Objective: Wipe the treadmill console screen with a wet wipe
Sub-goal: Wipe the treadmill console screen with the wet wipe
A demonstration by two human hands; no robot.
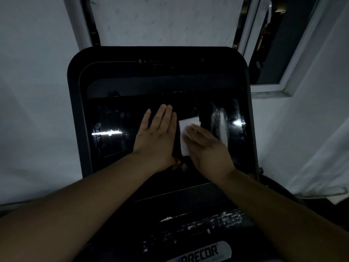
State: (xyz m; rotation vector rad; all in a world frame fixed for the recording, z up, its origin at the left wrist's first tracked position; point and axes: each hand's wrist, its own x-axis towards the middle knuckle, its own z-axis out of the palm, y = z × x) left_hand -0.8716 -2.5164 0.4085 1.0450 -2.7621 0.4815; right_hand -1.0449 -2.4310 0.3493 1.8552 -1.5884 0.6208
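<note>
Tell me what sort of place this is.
Probably a gym or home workout room. A Precor logo sits below a dark treadmill console screen, which the right hand wipes with a white wet wipe. A plain white wall and a window stand behind.

We stand in a dim room with pale, mottled walls (pixel 34 76). Up on the right we see a window (pixel 272 44) with a white frame and dark glass, opened at an angle. A narrow dark strip (pixel 92 21) runs up the wall on the left. A pale curtain (pixel 321 157) hangs at the right edge.
</note>
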